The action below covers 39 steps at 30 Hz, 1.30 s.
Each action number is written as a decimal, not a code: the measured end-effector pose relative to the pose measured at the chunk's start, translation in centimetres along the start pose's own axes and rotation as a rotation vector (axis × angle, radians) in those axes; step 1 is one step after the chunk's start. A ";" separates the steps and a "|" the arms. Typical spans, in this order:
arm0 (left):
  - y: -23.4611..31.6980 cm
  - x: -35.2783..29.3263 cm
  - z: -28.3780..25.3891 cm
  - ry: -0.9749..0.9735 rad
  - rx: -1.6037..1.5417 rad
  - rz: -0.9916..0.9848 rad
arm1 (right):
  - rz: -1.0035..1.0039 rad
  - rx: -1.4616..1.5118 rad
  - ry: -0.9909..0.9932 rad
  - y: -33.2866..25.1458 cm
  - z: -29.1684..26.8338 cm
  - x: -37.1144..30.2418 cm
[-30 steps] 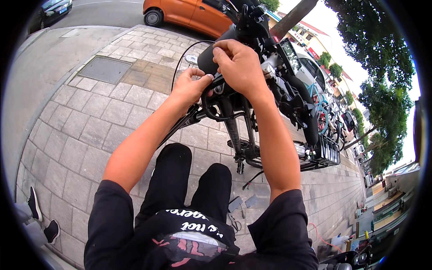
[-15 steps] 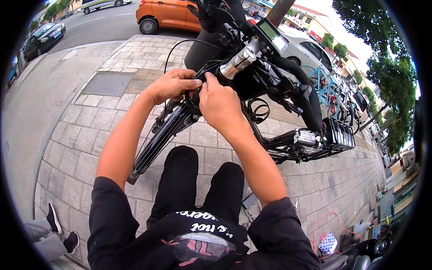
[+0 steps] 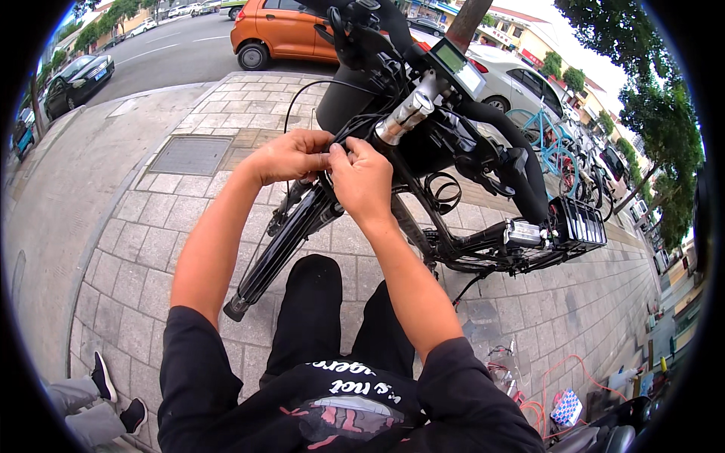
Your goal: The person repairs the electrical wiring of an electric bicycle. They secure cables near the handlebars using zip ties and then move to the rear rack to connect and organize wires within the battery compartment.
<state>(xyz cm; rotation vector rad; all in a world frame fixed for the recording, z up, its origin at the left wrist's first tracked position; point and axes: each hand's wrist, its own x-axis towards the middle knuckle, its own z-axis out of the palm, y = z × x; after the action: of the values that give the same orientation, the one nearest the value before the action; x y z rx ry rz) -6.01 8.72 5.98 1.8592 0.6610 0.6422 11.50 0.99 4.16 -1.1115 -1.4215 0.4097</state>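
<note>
A black bicycle stands in front of me, with a silver stem (image 3: 405,118), a small display (image 3: 456,66) and a black front fork (image 3: 273,253) with no wheel in it. My left hand (image 3: 293,157) is closed, thumb against fingers, beside the black cables (image 3: 355,123) ahead of the frame's head. Close against it, my right hand (image 3: 362,181) also pinches, its thumb nearly touching the left fingertips. Whatever lies between the fingers is hidden. The fork slants down toward my knees, below both hands.
An orange car (image 3: 291,34) and a white car (image 3: 513,79) are beyond the bicycle. A light blue bicycle (image 3: 545,136) stands at the right. Another person's shoes (image 3: 104,376) show at lower left. An orange cord (image 3: 578,362) lies on the paving at lower right.
The whole view has shifted a little. My right hand's fingers have bent in more, with its thumb now by the left fingertips. Both hands stay at the same cables.
</note>
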 end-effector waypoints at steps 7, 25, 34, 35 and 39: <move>-0.6 -0.5 0.8 0.075 -0.087 0.066 | -0.022 0.416 0.256 3.2 3.7 -1.3; -4.4 0.7 1.6 0.169 -0.306 0.190 | 0.047 0.462 -0.120 1.5 0.8 0.0; -2.8 0.0 4.5 0.389 -0.358 0.242 | -0.562 -0.423 -0.206 -4.8 -2.5 3.8; -2.8 0.1 4.8 0.417 -0.305 0.240 | -0.630 -0.541 -0.263 -5.4 -2.5 5.0; -4.2 1.6 6.0 0.647 0.026 0.246 | -0.595 -0.933 -0.573 -7.8 -0.7 9.7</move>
<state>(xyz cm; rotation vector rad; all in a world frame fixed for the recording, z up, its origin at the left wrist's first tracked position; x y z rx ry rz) -1.36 7.37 0.20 1.7636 0.8540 1.4338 10.99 4.79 16.00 -1.2377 -2.4824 -0.4663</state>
